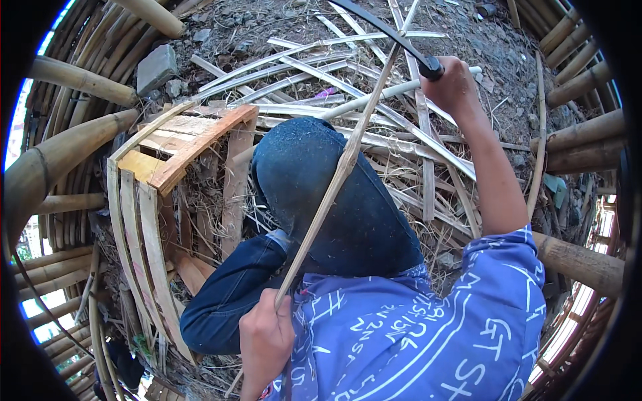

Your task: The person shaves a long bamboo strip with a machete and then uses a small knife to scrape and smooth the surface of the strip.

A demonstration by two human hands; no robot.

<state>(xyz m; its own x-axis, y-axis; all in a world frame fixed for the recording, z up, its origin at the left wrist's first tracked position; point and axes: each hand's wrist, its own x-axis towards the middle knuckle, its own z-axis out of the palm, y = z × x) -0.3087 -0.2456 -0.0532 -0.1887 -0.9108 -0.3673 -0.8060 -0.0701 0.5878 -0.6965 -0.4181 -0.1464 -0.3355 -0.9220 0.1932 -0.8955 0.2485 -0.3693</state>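
Observation:
My left hand is closed round the lower end of a long bamboo strip in front of my belly. The strip slants up and to the right across my jeans-clad knee, with a node partway along it. My right hand grips the black handle of a long knife, whose dark, slightly curved blade runs up and left out of view. Near the strip's far end the blade crosses it; whether they touch, I cannot tell.
Several split bamboo strips lie crisscrossed on the ground ahead. At my left stands a slatted wooden crate. A grey block sits behind it. Thick bamboo poles jut in from the left, others from the right.

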